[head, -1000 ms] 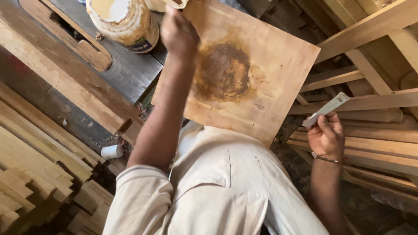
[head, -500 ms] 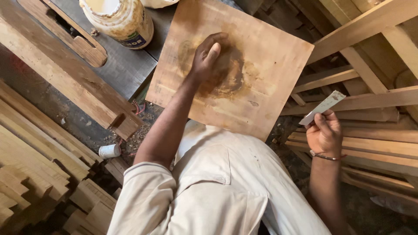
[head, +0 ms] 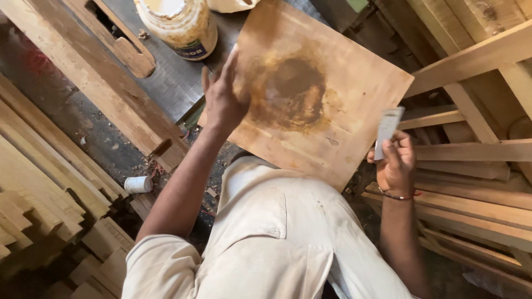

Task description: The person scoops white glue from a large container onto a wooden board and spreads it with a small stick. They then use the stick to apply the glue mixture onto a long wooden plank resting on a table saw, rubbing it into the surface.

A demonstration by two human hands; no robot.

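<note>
A square plywood board (head: 354, 83) with a dark brown stain in its middle lies tilted over the dark bench. My left hand (head: 221, 99) rests flat on the board's left edge, fingers spread, holding nothing that I can see. Off the board's right corner, my right hand (head: 394, 163) grips a thin pale flat strip (head: 388, 128) that stands nearly upright. A metal bangle circles that wrist. My pale shirt fills the lower middle of the view.
A glue-smeared tub (head: 180, 25) stands on the dark bench (head: 166, 83) at the top. Long timber beams (head: 72, 77) run diagonally at left, with stacked planks (head: 33, 188) below. A wooden frame (head: 476, 149) fills the right side. A small white cap (head: 137, 184) lies on the floor.
My left hand slid from the stain in the board's middle to its left edge. My right hand turned the pale strip more upright and closer to the board.
</note>
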